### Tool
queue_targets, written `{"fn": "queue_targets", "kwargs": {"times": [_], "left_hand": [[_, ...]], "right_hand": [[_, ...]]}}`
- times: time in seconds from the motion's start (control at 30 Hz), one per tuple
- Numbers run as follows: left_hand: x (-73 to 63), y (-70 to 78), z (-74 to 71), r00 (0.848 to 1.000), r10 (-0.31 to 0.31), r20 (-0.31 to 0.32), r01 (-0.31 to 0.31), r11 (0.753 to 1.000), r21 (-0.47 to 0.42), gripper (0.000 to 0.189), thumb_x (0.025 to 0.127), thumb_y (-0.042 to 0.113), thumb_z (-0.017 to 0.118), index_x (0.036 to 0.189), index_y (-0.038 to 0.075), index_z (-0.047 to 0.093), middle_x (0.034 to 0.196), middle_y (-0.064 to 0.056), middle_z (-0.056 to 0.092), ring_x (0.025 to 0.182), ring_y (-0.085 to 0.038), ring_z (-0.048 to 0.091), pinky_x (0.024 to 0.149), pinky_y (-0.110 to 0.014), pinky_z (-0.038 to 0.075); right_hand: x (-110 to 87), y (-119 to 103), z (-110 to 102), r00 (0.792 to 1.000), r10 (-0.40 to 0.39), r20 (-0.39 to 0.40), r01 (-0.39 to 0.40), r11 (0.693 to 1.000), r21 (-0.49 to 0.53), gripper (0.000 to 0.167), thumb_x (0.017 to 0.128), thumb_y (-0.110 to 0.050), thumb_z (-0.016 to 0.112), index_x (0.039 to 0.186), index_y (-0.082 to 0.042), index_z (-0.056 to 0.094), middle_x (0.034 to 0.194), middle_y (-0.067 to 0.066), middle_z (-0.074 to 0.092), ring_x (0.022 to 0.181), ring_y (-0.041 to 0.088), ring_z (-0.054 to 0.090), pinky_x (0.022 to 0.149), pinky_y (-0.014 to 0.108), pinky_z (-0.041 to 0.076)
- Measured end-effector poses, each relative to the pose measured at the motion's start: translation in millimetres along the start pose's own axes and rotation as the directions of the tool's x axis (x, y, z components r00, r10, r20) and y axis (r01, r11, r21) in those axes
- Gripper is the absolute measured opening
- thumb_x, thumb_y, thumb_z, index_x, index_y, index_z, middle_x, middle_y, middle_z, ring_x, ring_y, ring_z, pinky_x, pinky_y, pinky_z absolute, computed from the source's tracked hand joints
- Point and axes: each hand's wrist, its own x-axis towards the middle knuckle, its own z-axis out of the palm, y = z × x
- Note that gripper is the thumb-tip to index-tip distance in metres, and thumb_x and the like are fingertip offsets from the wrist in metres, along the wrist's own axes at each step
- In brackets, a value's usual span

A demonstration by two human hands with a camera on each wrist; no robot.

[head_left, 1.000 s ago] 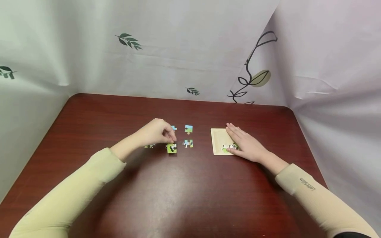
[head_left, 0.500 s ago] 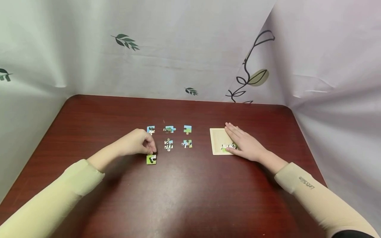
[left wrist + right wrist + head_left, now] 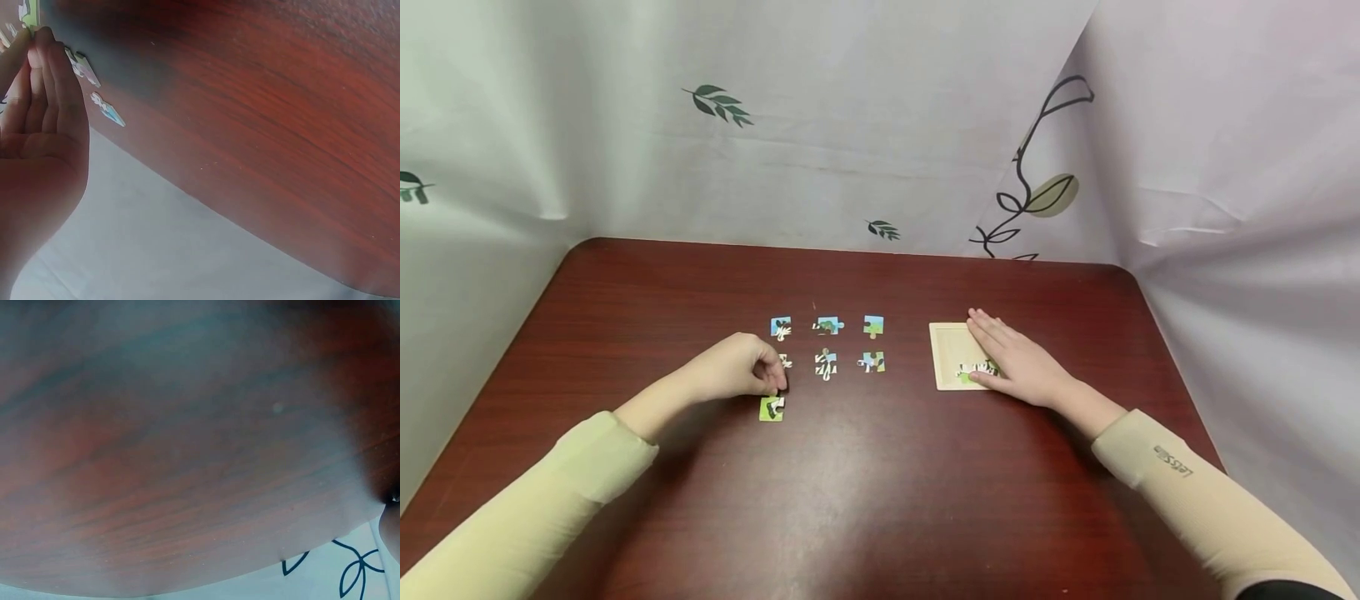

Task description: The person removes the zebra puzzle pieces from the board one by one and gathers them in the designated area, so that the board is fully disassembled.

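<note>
My left hand point(image 3: 741, 367) pinches a green puzzle piece with a black-and-white leg point(image 3: 771, 408) between thumb and fingertips, at the near left of the loose pieces. In the left wrist view the same piece's green edge point(image 3: 34, 12) shows past the fingertips. My right hand point(image 3: 1022, 362) lies flat with straight fingers over the right side of a pale wooden puzzle tray point(image 3: 937, 358). Inside that tray, along its near edge, sits a striped black-and-white and green piece point(image 3: 973, 372), partly covered by the thumb and palm.
Loose puzzle pieces lie in two rows: a striped blue one point(image 3: 781, 327), a blue one point(image 3: 828, 326), a blue-green one point(image 3: 873, 325), a striped one point(image 3: 826, 364) and another point(image 3: 872, 362). One piece is partly hidden by the left hand. A patterned curtain point(image 3: 820, 142) borders the table point(image 3: 880, 500).
My left hand has carried the green piece leftward and toward the near side, uncovering pieces behind it; over the last half second it shifted only slightly. The right hand stays on the tray.
</note>
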Motion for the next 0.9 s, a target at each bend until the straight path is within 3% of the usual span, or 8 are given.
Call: {"fn": "queue_targets", "kwargs": {"times": [0.43,0.9], "left_hand": [[-1.5,-3.0,1.4,1.000,0.001,-0.001,-0.001,0.999,0.035,0.016,0.087,-0.004,0.075,0.086,0.012,0.079,0.085,0.005,0.077,0.076,-0.004,0.066,0.071,-0.021,0.056],[-4.4,-0.6,4.3,1.000,-0.008,-0.027,0.008,1.000,0.014,0.009,0.094,0.004,0.075,0.091,0.011,0.079,0.089,0.004,0.079,0.078,-0.004,0.068,0.073,-0.022,0.057]], "right_hand": [[1.3,-0.9,-1.2,1.000,-0.002,0.003,0.002,1.000,0.008,0.088,0.101,-0.040,0.067,0.165,0.005,0.027,0.175,0.022,0.023,0.163,0.039,0.022,0.132,0.055,0.024],[-0.6,-2.0,-0.4,1.000,0.009,0.004,-0.009,0.999,0.030,0.086,0.102,-0.038,0.066,0.164,0.006,0.027,0.175,0.022,0.022,0.164,0.039,0.021,0.131,0.057,0.023]]}}
